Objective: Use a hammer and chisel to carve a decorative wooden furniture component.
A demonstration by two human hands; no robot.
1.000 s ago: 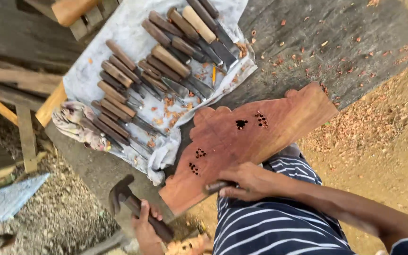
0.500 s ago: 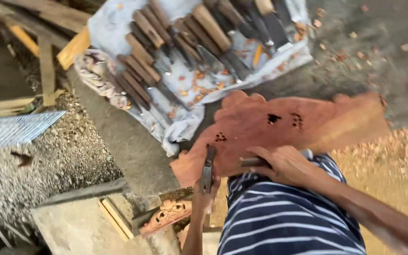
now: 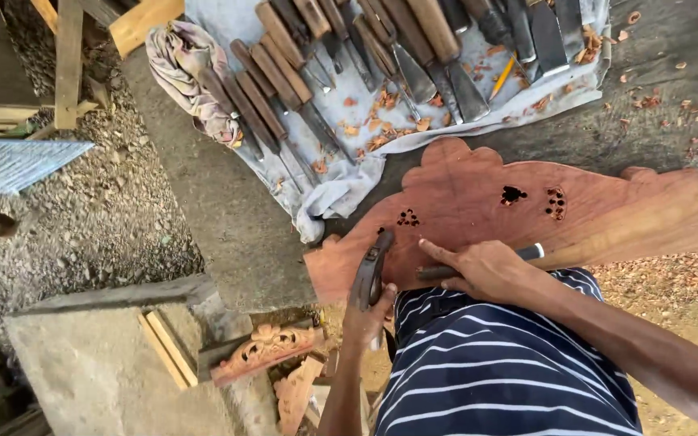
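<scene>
A reddish-brown wooden panel [image 3: 478, 202] with a scalloped edge and small pierced holes lies on a concrete slab [image 3: 228, 234], its near edge over my striped shirt. My right hand [image 3: 486, 270] lies on the panel's near edge. It grips a chisel [image 3: 599, 246] with a long pale wooden handle, and the dark blade points left. My left hand [image 3: 369, 319] holds a dark metal hammer [image 3: 369, 270] upright, with its head at the panel's near left corner, just left of the chisel tip.
A white cloth [image 3: 381, 129] behind the panel carries several wooden-handled chisels, wood chips and a crumpled rag [image 3: 187, 73]. Carved wooden offcuts [image 3: 264, 347] and a concrete block [image 3: 98, 371] sit low on the left. Gravel, planks and a corrugated sheet [image 3: 10, 161] lie further left.
My left hand has raised the hammer from low on the left up to the panel's near corner. My right hand stays on the panel's edge with the chisel. The view has shifted.
</scene>
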